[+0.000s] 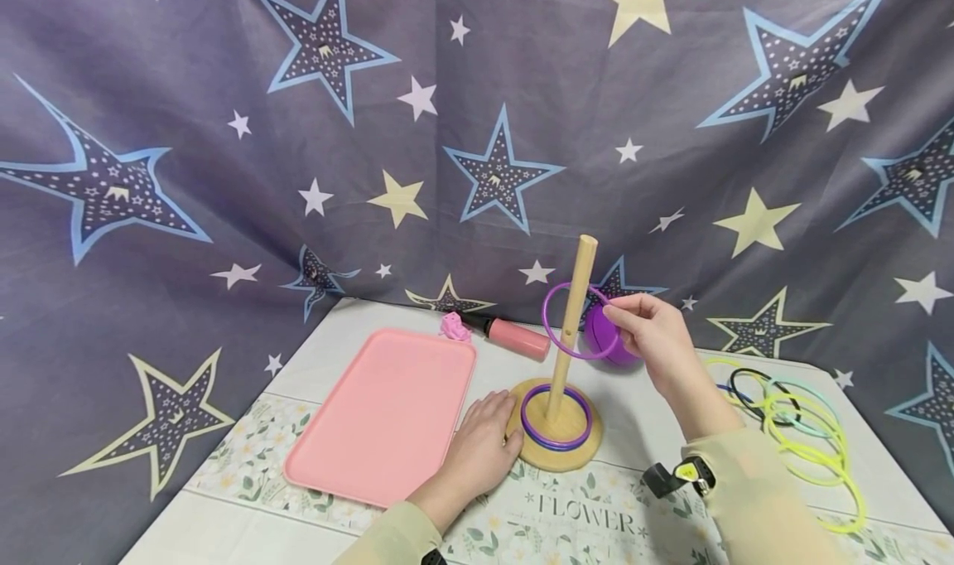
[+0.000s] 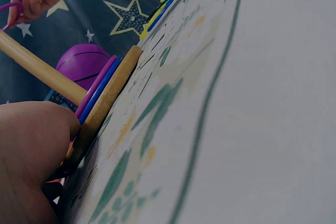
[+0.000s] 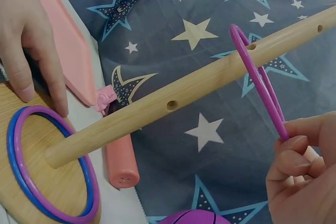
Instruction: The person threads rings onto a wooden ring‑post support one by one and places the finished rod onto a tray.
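On the left lies a pink tray [image 1: 380, 416], its near right corner covered by the wrist of the left hand [image 1: 480, 445], which rests palm down, fingers loosely straight, fingertips at the round wooden base [image 1: 555, 463]; the left wrist view hides those fingertips. Behind are a small pink object [image 1: 454, 327], too crumpled to make out, and a pink cylinder [image 1: 517, 340] whose black end is partly hidden by it. On the base, a purple ring [image 1: 523, 412] lies over a blue ring [image 3: 10, 140], mostly covered in the head view, both around the post [image 1: 572, 325]. Higher up, a second purple ring [image 1: 545, 321] encircles the post, tilted, pinched between thumb and fingers of the right hand [image 1: 659, 333]; some curled fingers are hidden. A purple ball [image 1: 600, 326] sits behind, partly blocked by that hand and cut off in the right wrist view. At far right, loose rings [image 1: 808, 451] overlap, the blue one barely visible.
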The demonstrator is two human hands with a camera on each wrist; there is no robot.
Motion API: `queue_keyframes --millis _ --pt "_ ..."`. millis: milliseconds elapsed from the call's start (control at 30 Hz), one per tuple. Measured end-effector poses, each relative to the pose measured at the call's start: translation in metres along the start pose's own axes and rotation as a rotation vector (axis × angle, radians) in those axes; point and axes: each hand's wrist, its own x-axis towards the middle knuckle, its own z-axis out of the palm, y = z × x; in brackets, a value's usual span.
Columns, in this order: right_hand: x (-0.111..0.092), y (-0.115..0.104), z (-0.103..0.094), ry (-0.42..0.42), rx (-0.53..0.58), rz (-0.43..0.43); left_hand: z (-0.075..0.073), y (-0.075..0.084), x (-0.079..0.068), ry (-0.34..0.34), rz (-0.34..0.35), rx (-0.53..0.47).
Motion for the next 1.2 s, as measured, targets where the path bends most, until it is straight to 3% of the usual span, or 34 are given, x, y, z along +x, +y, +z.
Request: queue_keyframes --millis 600,867,1200 --pt "-0.008 0.035 0.003 0.011 -0.004 0.042 -0.001 0.001 -0.001 0.027 0.014 0.013" --pt "-0.012 0.053 0.008 0.009 0.044 0.059 0.001 0.0 0.0 0.02 0.009 0.018" --pt "-0.021 0.081 0.016 0.025 -0.025 0.094 0.001 0.001 0.001 0.027 0.01 0.017"
